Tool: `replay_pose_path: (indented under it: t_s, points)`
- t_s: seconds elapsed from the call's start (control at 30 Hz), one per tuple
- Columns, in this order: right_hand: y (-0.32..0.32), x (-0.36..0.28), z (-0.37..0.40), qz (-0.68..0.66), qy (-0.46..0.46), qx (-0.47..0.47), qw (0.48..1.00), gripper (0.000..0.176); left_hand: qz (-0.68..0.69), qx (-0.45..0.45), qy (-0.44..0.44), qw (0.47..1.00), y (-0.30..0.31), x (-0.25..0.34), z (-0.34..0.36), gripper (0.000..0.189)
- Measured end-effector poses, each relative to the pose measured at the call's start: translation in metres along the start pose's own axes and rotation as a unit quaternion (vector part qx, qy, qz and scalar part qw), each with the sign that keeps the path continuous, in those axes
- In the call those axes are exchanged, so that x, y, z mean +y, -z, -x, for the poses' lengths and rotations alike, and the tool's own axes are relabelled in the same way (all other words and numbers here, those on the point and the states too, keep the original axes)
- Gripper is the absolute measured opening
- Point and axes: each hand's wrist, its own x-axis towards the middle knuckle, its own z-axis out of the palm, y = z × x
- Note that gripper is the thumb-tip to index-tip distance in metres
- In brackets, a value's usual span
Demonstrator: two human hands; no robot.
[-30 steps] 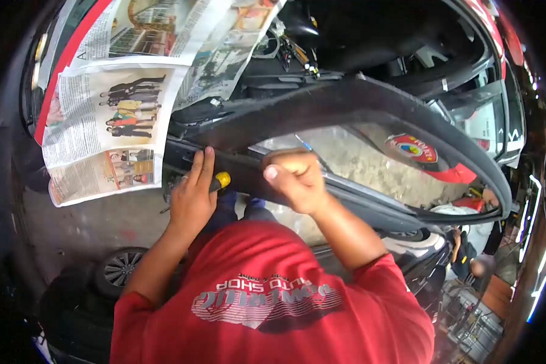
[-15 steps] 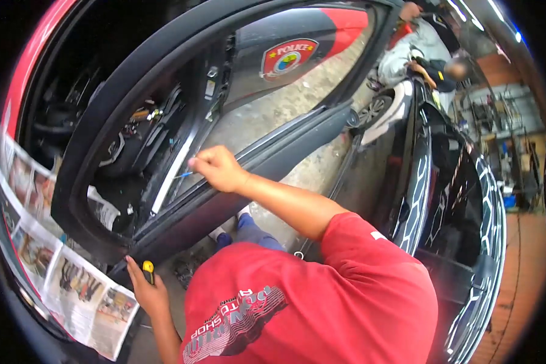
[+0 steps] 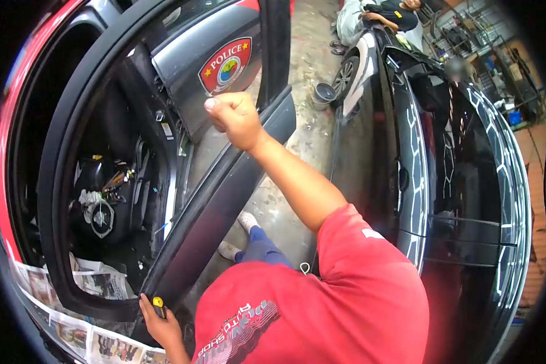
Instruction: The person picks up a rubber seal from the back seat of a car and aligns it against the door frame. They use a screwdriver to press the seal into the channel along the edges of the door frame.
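Observation:
My right hand (image 3: 236,118) is closed in a fist, thumb uppermost, above the window ledge of an open dark car door (image 3: 218,200). A tiny pale tip shows at its fingers, but what they hold is hidden. At the near lower corner of the window frame (image 3: 57,182), my left hand (image 3: 162,327) rests its fingertips against the edge. Between its thumb and fingers is a yellow-and-black handled tool (image 3: 158,303); its working end is hidden. Through the window opening, a grey panel with a police badge (image 3: 226,64) is visible.
Newspaper sheets (image 3: 112,346) cover the car body at lower left. A black car (image 3: 370,164) stands close on the right. A dark bucket (image 3: 324,94) sits by its wheel. Another person (image 3: 394,18) leans at that car's far end. Loose parts lie inside the open car (image 3: 118,194).
My right hand has risen and moved toward the door's far end. The view has shifted, showing more of the car's interior. My left hand stays at the window frame's corner with the tool.

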Motion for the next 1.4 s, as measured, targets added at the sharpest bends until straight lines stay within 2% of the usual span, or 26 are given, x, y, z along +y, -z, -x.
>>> replay_pose_path:
  t_s: [0.1, 0.13, 0.23, 0.27, 0.3, 0.4, 0.43, 0.5, 0.57, 0.6, 0.63, 0.7, 0.77, 0.83, 0.87, 0.9, 0.93, 0.97, 1.07, 1.13, 1.2, 1.23, 1.27, 1.3, 1.33, 1.4]
  points:
    - [0.021, 0.076, -0.001, 0.090, 0.008, -0.002, 0.996, 0.048, -0.019, -0.007, -0.015, 1.000, 0.006, 0.022, -0.005, 0.081]
    - [0.025, 0.047, -0.011, 0.162, 0.029, -0.057, 0.985, 0.048, -0.004, -0.002, -0.017, 1.000, 0.007, 0.029, -0.007, 0.081]
    - [0.038, -0.013, -0.024, 0.089, 0.057, -0.030, 0.994, 0.050, -0.026, -0.009, -0.023, 0.999, 0.007, 0.050, -0.009, 0.079]
    - [0.055, 0.011, -0.025, 0.098, 0.073, -0.019, 0.992, 0.050, -0.026, -0.010, -0.025, 0.999, 0.007, 0.057, -0.010, 0.078]
    - [0.071, 0.080, -0.024, 0.177, 0.063, -0.004, 0.982, 0.050, -0.033, -0.009, -0.025, 0.999, 0.009, 0.063, -0.005, 0.078]
    - [0.072, 0.064, -0.017, 0.122, -0.037, -0.114, 0.985, 0.044, -0.023, 0.000, -0.045, 0.999, 0.009, 0.080, -0.011, 0.077]
    - [0.080, 0.049, -0.013, 0.115, -0.041, -0.103, 0.987, 0.044, -0.033, -0.005, -0.053, 0.998, 0.015, 0.080, -0.012, 0.077]
    - [0.109, 0.006, -0.014, 0.056, 0.096, 0.006, 0.994, 0.044, -0.035, -0.004, -0.038, 0.999, 0.009, 0.094, -0.012, 0.076]
    - [0.164, -0.033, -0.030, 0.050, 0.331, 0.181, 0.925, 0.040, -0.043, -0.014, -0.045, 0.998, 0.014, 0.110, -0.013, 0.076]
    - [0.188, -0.056, -0.031, 0.021, 0.262, 0.261, 0.929, 0.033, -0.044, -0.024, -0.051, 0.997, 0.014, 0.119, -0.015, 0.077]
    - [0.216, -0.058, -0.047, -0.028, 0.323, 0.323, 0.889, 0.032, -0.051, -0.026, -0.051, 0.997, 0.014, 0.127, -0.018, 0.077]
    - [0.237, -0.069, -0.059, -0.112, 0.311, 0.441, 0.835, 0.034, -0.055, -0.032, -0.079, 0.995, 0.013, 0.145, -0.027, 0.078]
    - [0.259, -0.032, -0.080, -0.049, 0.324, 0.480, 0.814, 0.037, -0.059, -0.032, -0.087, 0.994, 0.011, 0.167, -0.040, 0.079]
    - [0.265, 0.044, -0.089, 0.154, 0.321, 0.419, 0.835, 0.044, -0.060, -0.034, -0.091, 0.993, 0.007, 0.183, -0.049, 0.080]
    - [0.265, 0.090, -0.085, 0.118, 0.083, 0.312, 0.939, 0.054, -0.056, -0.045, -0.105, 0.992, 0.004, 0.187, -0.055, 0.080]
    - [0.267, 0.117, -0.084, 0.070, -0.157, 0.182, 0.968, 0.066, -0.051, -0.054, -0.123, 0.990, 0.001, 0.190, -0.063, 0.081]
    - [0.268, 0.081, -0.070, -0.243, -0.112, 0.252, 0.930, 0.088, -0.053, -0.062, -0.130, 0.988, -0.004, 0.190, -0.066, 0.082]
    - [0.297, 0.064, -0.070, -0.238, -0.080, 0.236, 0.939, 0.096, -0.051, -0.054, -0.127, 0.989, -0.012, 0.192, -0.069, 0.082]
    - [0.393, 0.070, -0.081, -0.145, -0.024, 0.236, 0.960, 0.094, -0.046, -0.083, -0.095, 0.991, -0.013, 0.184, -0.067, 0.085]
    - [0.423, 0.095, -0.088, -0.057, -0.089, 0.341, 0.934, 0.092, -0.058, -0.095, -0.095, 0.989, -0.018, 0.176, -0.066, 0.086]
    - [0.342, 0.076, -0.079, -0.063, -0.202, 0.306, 0.928, 0.088, -0.069, -0.108, -0.095, 0.987, -0.023, 0.175, -0.066, 0.086]
    - [0.334, 0.199, -0.114, 0.139, -0.171, 0.117, 0.968, 0.087, -0.058, -0.108, -0.098, 0.988, -0.028, 0.177, -0.066, 0.087]
    - [0.217, 0.155, -0.106, 0.028, 0.028, 0.501, 0.864, 0.079, -0.048, -0.110, -0.100, 0.988, -0.030, 0.178, -0.065, 0.087]
    - [0.267, 0.164, -0.087, -0.131, -0.197, 0.162, 0.958, 0.092, -0.048, -0.112, -0.099, 0.988, -0.029, 0.185, -0.062, 0.087]
    - [0.284, 0.197, -0.101, -0.148, -0.190, 0.104, 0.965, 0.092, -0.043, -0.114, -0.088, 0.989, -0.029, 0.195, -0.065, 0.087]
    - [0.298, 0.139, -0.095, -0.172, -0.233, 0.111, 0.951, 0.092, -0.040, -0.123, -0.078, 0.989, -0.028, 0.205, -0.067, 0.087]
